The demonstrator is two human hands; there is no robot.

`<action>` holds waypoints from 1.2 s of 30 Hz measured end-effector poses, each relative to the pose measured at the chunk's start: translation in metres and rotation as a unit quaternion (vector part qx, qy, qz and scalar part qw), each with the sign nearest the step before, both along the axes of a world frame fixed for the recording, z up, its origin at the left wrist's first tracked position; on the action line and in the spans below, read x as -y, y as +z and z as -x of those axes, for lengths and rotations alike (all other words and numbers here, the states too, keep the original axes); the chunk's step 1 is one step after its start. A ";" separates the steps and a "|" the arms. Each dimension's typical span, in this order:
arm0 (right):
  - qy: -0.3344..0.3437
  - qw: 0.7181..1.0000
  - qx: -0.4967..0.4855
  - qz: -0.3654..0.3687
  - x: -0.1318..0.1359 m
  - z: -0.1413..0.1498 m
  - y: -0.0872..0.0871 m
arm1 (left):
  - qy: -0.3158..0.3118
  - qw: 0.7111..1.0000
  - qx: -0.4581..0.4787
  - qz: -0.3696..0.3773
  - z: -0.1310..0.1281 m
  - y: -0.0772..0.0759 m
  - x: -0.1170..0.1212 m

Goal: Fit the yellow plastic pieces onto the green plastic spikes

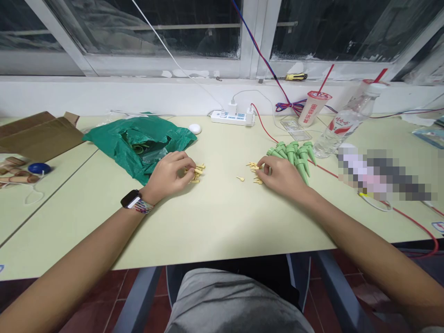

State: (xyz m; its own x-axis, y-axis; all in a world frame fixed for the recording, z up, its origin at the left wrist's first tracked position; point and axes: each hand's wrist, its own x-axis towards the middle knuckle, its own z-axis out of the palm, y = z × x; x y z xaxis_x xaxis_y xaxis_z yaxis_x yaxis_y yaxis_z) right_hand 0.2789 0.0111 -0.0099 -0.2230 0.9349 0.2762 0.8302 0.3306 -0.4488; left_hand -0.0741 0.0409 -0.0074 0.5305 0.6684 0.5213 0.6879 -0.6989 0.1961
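Note:
My left hand (171,172) rests by a small heap of yellow plastic pegs (200,167), its thumb and fingers pinched on one of them. Across the table, my right hand (281,175) has thumb and forefinger closed at a second heap of yellow pegs (257,181), partly hidden by the fingers. Each peg has a thin stem and a thicker end. A single yellow peg (240,178) lies apart between the hands, nearer the right one. Just behind my right hand lie several green hollow plastic spikes (301,163), bunched together.
A crumpled green plastic bag (114,134) lies behind my left hand, near a cardboard box (41,134) and wooden toys (17,178). At the back are a power strip (231,117), a white round object (194,128), a cup (314,108) and a bottle (342,122). A red cable (328,171) crosses the right side.

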 end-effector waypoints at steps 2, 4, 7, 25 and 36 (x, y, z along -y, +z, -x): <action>-0.003 1.000 -0.006 -0.010 0.001 0.000 -0.001 | 0.006 1.000 0.005 0.005 0.000 0.000 0.001; -0.002 0.999 -0.019 -0.041 0.002 0.001 -0.004 | 0.013 1.000 0.015 0.013 -0.001 0.001 0.002; 0.047 0.994 -0.026 -0.097 0.003 0.006 -0.011 | 0.019 0.999 0.032 0.020 -0.002 0.001 0.003; 0.180 0.979 -0.045 -0.091 -0.014 0.021 -0.043 | -0.062 0.992 0.015 0.111 -0.022 -0.011 0.002; 0.153 0.981 0.023 -0.119 -0.019 0.025 -0.034 | -0.044 0.991 0.004 0.129 -0.023 -0.013 -0.002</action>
State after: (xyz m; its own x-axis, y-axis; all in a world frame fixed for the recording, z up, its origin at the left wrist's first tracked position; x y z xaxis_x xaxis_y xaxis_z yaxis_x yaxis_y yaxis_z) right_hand 0.2537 0.0296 -0.0439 -0.5002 0.7324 0.4620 0.6929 0.6585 -0.2936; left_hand -0.0516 0.0425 -0.0201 0.5887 0.7319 0.3432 0.6245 -0.6814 0.3817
